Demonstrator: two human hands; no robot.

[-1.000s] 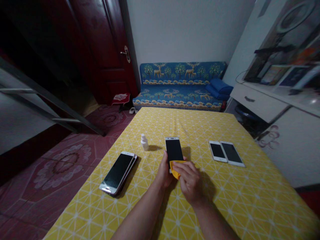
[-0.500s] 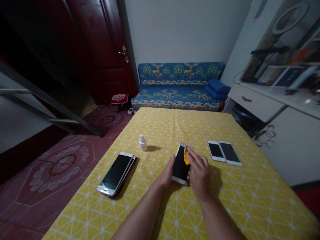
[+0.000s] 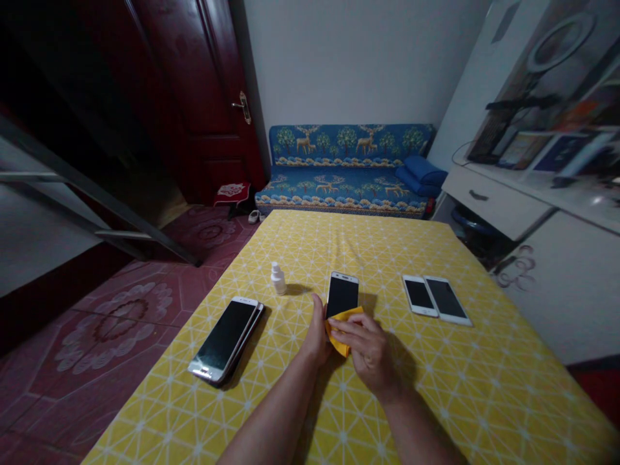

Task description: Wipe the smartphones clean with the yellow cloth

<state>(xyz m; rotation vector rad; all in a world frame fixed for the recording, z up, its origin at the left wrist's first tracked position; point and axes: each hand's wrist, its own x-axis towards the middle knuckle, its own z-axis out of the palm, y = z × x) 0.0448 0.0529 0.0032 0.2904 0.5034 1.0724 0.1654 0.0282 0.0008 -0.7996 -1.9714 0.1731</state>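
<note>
Yellow cloth (image 3: 340,331) now lies folded across the lower end of the black-screened phone (image 3: 341,294), and that phone sits straight on to the viewer instead of tilted, its screen bare above the cloth. The right hand (image 3: 369,352) lies over the cloth with its fingers (image 3: 351,329) pressed together and flat, pinching the fold against the phone. The left hand (image 3: 317,332) stands at the phone's lower left edge, thumb raised against it. Its other fingers are hidden, so whether it clamps the phone cannot be told, nor whether the phone is lifted or resting on the yellow tablecloth (image 3: 339,248). Left of that phone stand a small white bottle (image 3: 278,281) and, nearer the viewer, two stacked phones (image 3: 223,339) lying screen up. Right of it, two white phones (image 3: 419,294) lie side by side, touching.
</note>
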